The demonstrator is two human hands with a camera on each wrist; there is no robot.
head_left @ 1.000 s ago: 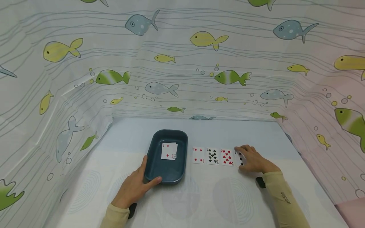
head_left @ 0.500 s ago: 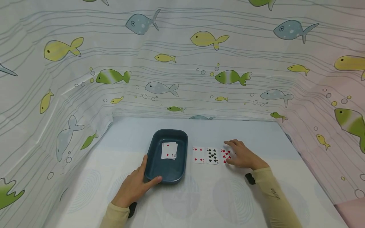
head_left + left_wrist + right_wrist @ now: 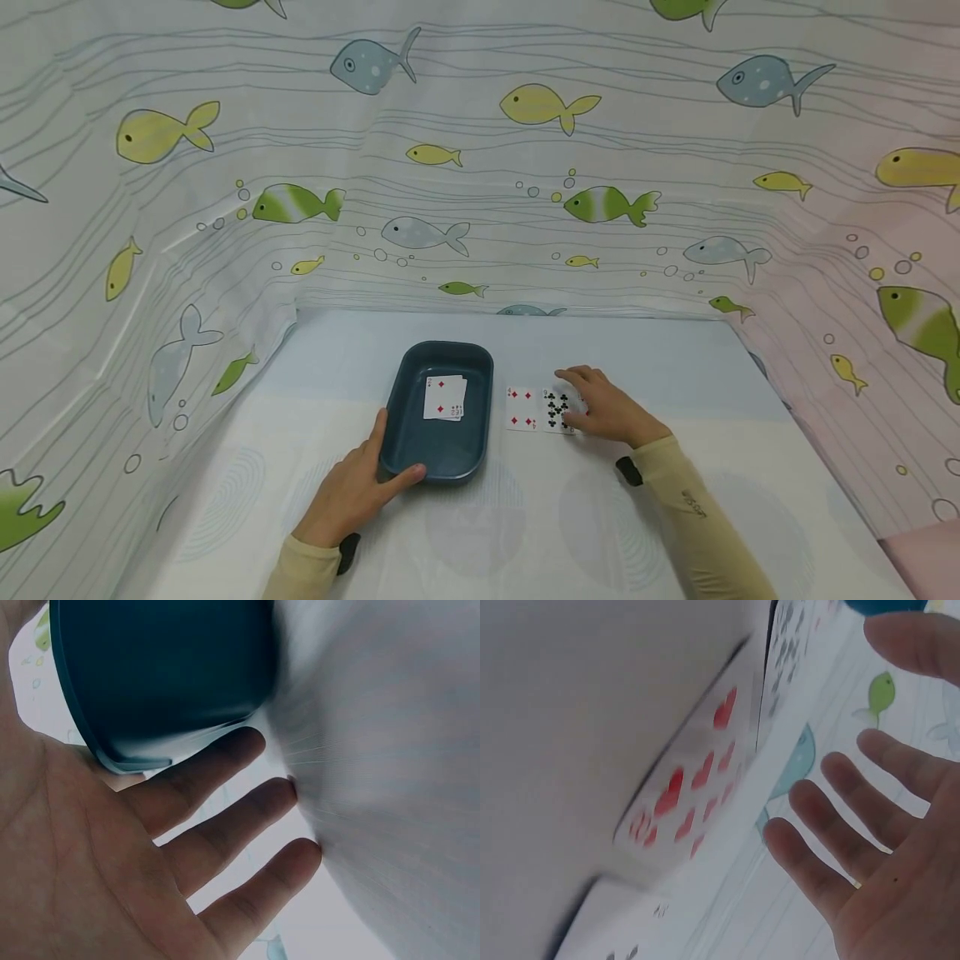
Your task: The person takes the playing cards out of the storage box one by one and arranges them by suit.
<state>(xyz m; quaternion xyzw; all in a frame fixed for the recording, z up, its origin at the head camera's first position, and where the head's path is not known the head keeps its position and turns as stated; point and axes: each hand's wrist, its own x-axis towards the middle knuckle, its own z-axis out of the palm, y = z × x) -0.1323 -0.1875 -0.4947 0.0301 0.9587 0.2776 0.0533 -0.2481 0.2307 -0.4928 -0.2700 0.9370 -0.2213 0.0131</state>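
Left hand: grip relaxed, fingers extended, bracing the 7 o'clock corner of the dark blue, rounded-rectangular tray; light, even pressure should keep it steady.
White playing-card pile: inside the tray, near its centre.
White four-of-diamonds card: on the white table, at the tray's 3 o'clock.
White nine-of-clubs card: next toward 3 o'clock, partly hidden.
Right hand: grip unclosed, nothing held; a low, level palm should avoid nudging cards.
Change: half a second ago the nine-of-clubs card lay uncovered; the right hand has shifted toward 9 o'clock, tray unmoved.
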